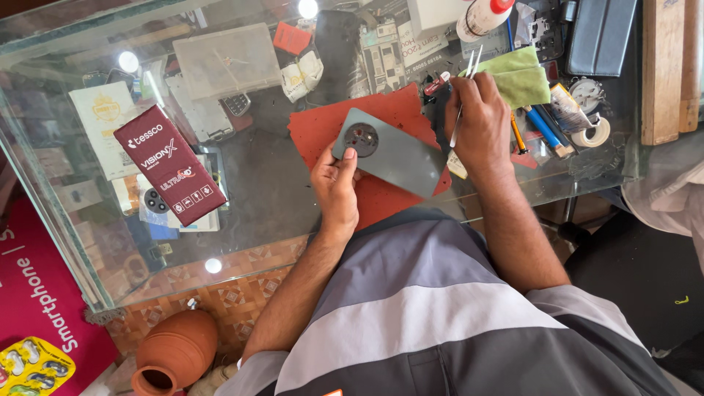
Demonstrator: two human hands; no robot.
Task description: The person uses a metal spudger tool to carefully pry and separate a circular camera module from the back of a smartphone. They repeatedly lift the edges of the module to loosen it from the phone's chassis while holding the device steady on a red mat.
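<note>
The left hand (336, 187) grips the lower corner of a grey phone back cover (391, 150), thumb pressed beside its round camera ring. The cover lies over a red mat (381, 198) on the glass counter (257, 183). The right hand (480, 121) is closed around metal tweezers (466, 88), tips up. Beyond lies a green cloth (522, 77).

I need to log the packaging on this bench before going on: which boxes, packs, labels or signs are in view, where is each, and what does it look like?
Maroon box: on the glass top, left of the left hand; long, white print.
White carton: under the glass, upper left; gold emblem.
Magenta sign: lower left; white lettering.
Blister pack: bottom left corner; yellow, oval pockets.
White bottle: top, beyond the right hand; red cap.
</note>
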